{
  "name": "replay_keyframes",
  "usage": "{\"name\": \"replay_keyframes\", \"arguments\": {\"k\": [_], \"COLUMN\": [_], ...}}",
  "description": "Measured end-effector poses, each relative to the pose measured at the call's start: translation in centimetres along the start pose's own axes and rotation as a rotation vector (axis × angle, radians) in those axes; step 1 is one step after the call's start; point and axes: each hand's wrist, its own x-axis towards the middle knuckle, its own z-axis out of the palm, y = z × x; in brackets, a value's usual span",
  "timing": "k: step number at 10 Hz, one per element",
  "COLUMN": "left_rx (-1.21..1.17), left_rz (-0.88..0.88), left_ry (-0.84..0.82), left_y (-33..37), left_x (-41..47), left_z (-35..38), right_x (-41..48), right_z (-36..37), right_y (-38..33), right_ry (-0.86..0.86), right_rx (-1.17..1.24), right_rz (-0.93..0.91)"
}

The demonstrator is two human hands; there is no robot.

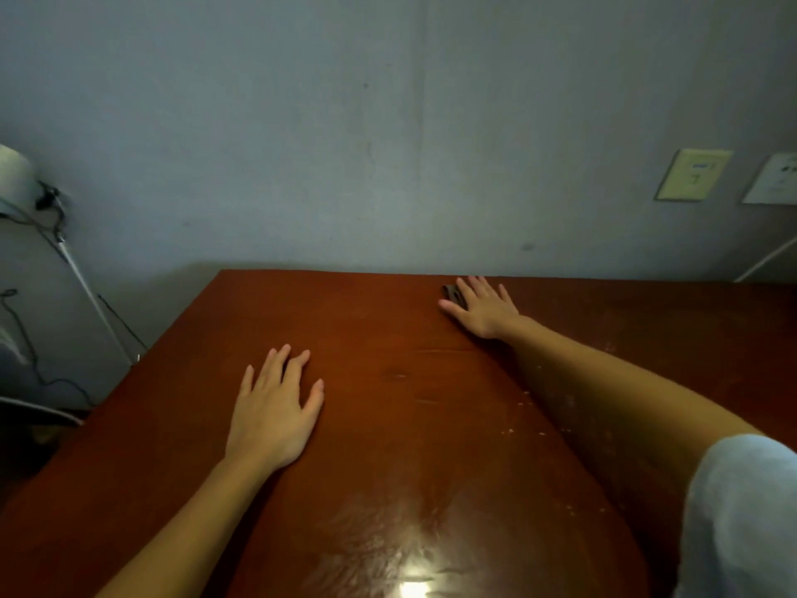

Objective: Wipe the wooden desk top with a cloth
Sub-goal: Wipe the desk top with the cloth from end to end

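Note:
A reddish-brown wooden desk top [388,425] fills the lower half of the head view, glossy with a light glare near the front. My right hand [483,308] lies flat with straight fingers near the desk's far edge, pressing a small dark cloth [452,292] that shows only beside the thumb and forefinger. My left hand [276,407] rests flat on the desk left of centre, fingers spread, holding nothing. Pale specks and scratches dot the wood near my right forearm.
A grey wall [388,144] rises directly behind the desk. Two wall plates [692,174] sit at the right. At the left stand a white lamp [15,179], cables and a thin white pole [90,295] beyond the desk's left edge.

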Motion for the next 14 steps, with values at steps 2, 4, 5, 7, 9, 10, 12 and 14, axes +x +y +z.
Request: {"name": "replay_keyframes", "arguments": {"k": [2,4,5,7,9,10,12,14], "left_rx": [-0.014,-0.013,-0.009,-0.017,-0.028,-0.028,-0.010,-0.049], "left_rz": [-0.003,-0.005,0.002,-0.001,-0.005,0.000,0.000,-0.013], "left_ry": [0.001,-0.005,-0.008,0.007,0.003,-0.001,-0.006,0.018], "left_y": [0.2,0.2,-0.1,-0.1,0.0,-0.1,-0.3,-0.1], "left_x": [0.0,0.0,0.1,0.2,0.2,0.2,0.3,0.2], "left_z": [-0.2,0.1,0.1,0.3,0.3,0.3,0.4,0.3], "right_x": [0.3,-6.2,-7.2,-4.0,-3.9,-5.9,-7.0,-4.3], "right_z": [0.0,1.5,1.1,0.3,0.3,0.8,0.4,0.2], "right_y": [-5.1,-6.7,-4.1,-1.7,-6.5,-7.1,-2.5,-4.1], "right_ry": [0.004,-0.039,-0.046,-0.019,-0.041,-0.076,-0.113,-0.060], "right_rx": [0.026,0.009,-0.001,-0.004,0.014,0.027,0.049,-0.005], "right_rz": [0.017,-0.269,-0.250,-0.050,-0.047,-0.173,-0.193,-0.035]}}
